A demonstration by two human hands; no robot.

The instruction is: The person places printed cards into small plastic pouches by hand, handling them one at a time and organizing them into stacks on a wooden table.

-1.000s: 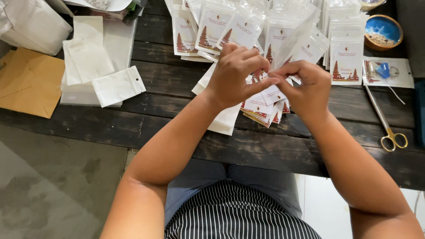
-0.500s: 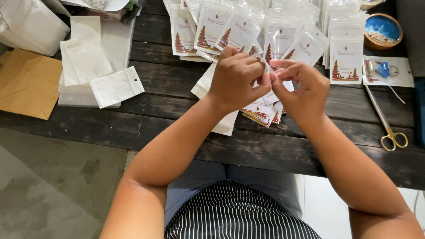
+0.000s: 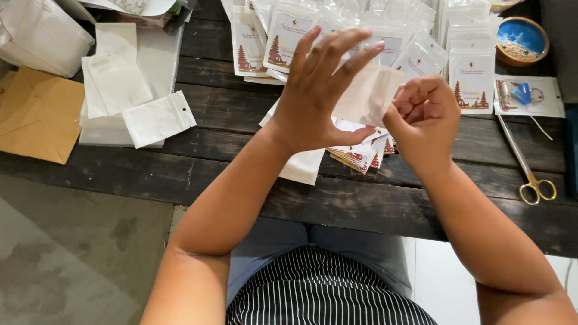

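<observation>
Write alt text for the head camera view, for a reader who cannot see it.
A person's left hand, fingers spread, and right hand hold a small white pouch above a dark wooden table. Rows of printed packets lie beyond, blank white pouches to the left, gold-handled scissors to the right.

Dark plank table (image 3: 198, 168) over grey concrete floor (image 3: 66, 253).

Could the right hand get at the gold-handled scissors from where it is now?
Probably yes. The scissors lie bare on the table to the right of the right hand, nothing between, but that hand is pinching a white pouch.
</observation>
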